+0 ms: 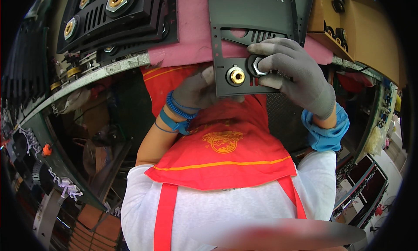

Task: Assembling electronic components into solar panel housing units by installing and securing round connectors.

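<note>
A black sheet-metal panel (222, 55) with slots and holes reaches over the near edge of the bench. A brass threaded fitting (236, 76) stands up through its near end, with a dark ring around its base. My left hand (198, 87), in a grey glove, holds the panel's near left corner from below; most of its fingers are hidden behind the metal. Over the same end, my gloved right hand (296, 72) is closed on a silver hex nut (260, 66) with a black washer. The nut is beside the brass fitting, apart from it.
More black panels (130, 28) with brass fittings and nuts are stacked at the left on a pink bench cover (191, 33). At the right, a cardboard box (348, 24) holds several black-ringed parts. The bench's metal edge (117, 63) runs in front of me.
</note>
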Motion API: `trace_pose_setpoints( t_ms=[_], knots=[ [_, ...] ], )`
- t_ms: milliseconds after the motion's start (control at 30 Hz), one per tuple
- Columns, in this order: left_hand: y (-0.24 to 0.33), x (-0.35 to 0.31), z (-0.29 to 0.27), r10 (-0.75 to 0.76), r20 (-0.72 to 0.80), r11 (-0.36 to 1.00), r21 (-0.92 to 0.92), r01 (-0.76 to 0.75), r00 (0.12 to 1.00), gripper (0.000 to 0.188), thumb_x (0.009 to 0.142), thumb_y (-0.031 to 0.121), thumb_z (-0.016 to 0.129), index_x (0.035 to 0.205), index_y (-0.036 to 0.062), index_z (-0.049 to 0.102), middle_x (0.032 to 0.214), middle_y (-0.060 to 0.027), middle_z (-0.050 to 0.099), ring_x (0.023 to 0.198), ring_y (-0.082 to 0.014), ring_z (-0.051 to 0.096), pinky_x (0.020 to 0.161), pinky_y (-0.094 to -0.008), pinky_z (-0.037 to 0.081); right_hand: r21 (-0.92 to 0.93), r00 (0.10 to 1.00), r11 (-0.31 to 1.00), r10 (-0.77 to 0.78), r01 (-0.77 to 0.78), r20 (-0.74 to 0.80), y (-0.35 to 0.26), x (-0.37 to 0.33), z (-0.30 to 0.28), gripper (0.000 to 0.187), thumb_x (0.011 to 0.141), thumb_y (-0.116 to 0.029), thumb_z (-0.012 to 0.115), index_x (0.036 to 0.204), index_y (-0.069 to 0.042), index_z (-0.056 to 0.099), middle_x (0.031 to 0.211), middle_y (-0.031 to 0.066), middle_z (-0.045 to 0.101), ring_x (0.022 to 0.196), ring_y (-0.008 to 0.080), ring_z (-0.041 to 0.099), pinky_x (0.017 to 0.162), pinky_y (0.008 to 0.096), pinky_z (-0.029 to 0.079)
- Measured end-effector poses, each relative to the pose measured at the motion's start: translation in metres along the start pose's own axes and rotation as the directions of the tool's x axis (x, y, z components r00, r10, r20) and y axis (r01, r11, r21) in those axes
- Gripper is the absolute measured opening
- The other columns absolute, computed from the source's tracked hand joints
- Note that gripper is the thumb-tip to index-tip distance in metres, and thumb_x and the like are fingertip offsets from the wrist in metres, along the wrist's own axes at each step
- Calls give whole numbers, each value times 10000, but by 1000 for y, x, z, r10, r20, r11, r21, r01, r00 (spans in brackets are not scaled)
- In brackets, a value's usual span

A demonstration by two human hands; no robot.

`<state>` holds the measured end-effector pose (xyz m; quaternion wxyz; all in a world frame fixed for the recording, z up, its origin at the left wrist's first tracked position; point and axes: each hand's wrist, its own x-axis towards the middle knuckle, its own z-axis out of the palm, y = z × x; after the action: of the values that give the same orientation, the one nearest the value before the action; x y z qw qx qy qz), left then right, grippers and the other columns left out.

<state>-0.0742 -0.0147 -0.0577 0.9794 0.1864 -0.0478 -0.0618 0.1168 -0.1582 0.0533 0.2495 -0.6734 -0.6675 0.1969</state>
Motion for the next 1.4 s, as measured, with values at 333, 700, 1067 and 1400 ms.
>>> trace_pose_setpoints(
  t_ms=[333,700,1067,1400],
  knots=[
    [13,-3,7,101,-206,864,503,17,973,675,935,497,534,1398,23,408,1348,-137,518,1250,-288,505,1046,-459,424,15,978,978,-206,206,-34,-2,29,8,308,829,-283,678,1062,-98,597,1227,68,612,1138,317,546,976,440,421],
    [16,8,18,98,2,995,-16,-98,995,574,995,389,418,1357,-57,414,1312,-182,536,1219,-281,529,1058,-429,402,-232,971,948,-235,219,-41,-19,26,7,199,801,-222,670,947,-101,609,1054,53,595,998,276,580,905,395,458],
    [10,11,20,129,-113,992,4,-130,985,531,1010,367,408,1350,-39,447,1307,-156,549,1215,-255,529,1041,-412,419,58,993,995,78,-83,83,-21,23,1,273,837,-332,669,988,-115,600,870,104,595,777,323,626,662,413,488],
    [17,15,14,81,73,991,99,-88,994,551,1015,409,401,1369,-13,423,1333,-180,531,1221,-346,527,1049,-489,407,-236,982,959,-176,155,-69,-18,30,6,267,788,-278,703,997,-128,628,917,67,578,864,271,569,786,397,440]
  ],
)
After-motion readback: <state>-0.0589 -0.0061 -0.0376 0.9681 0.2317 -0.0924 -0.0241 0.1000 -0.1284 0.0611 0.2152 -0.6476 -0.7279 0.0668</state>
